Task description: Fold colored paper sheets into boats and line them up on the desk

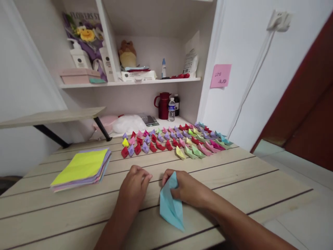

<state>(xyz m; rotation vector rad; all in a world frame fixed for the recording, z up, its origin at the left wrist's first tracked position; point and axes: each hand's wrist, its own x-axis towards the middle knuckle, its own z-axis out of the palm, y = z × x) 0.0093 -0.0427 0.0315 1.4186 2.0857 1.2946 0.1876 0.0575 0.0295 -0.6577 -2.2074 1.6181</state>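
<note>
A wood-grain tabletop [249, 180] with dark grooves spreads before me, a white shelf unit [130, 84] rising at its far side. Taking my light-blue folded paper [166, 205] as the clock's centre, rows of small folded-paper boats [169, 146], red, pink, purple, green and blue, stand at twelve o'clock, with a dark-red jug [163, 106] and a clear water bottle [171, 110] beyond them. A stack of coloured paper sheets [80, 166], yellow uppermost, lies at ten. My right hand [183, 187] pinches the blue paper by its upper part, thumb tucked inside the fold. My left hand [135, 184], just beside it at ten o'clock, has loosely curled fingers; I cannot tell whether thumb and forefinger meet. A pink sticky note [220, 75] hangs at one.
</note>
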